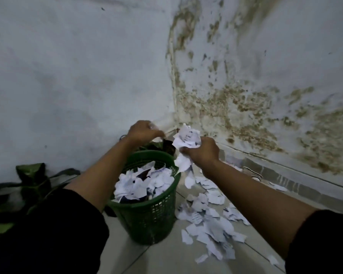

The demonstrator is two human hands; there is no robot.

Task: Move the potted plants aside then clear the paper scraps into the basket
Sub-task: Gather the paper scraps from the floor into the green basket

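At the far left, low against the pale wall, dark green broad leaves of a potted plant (31, 175) spread across the floor, partly hidden by the person's black left sleeve (48, 230). Just right of them stands a round green plastic lattice basket (149, 218) on the light tiled floor (166, 260), filled nearly to its rim with torn white paper scraps in the basket (145, 182). Above the basket's far edge the left hand (144, 133) is raised with its fingers curled downward; whether it pinches anything I cannot tell, since the fingertips are blurred. Behind the basket, between the two hands, more dark leaves and what looks like a dark pot (166, 147) sit close to the corner of the room. To the right, the right hand (203, 152) grips a crumpled bunch of white paper pieces (186, 138), fingers closed round it, held just beyond and to the right of the basket's rim, with a few pieces hanging below the fist. Beneath that hand and nearer, a loose heap of torn white paper scraps on the floor (210, 222) lies just beside the basket's right side and trails toward the near right. Farther right, the wall (265, 95) is blotched with brown-green stains down to a grey tiled skirting (285, 180), and the black right sleeve (325, 244) fills the near right corner.
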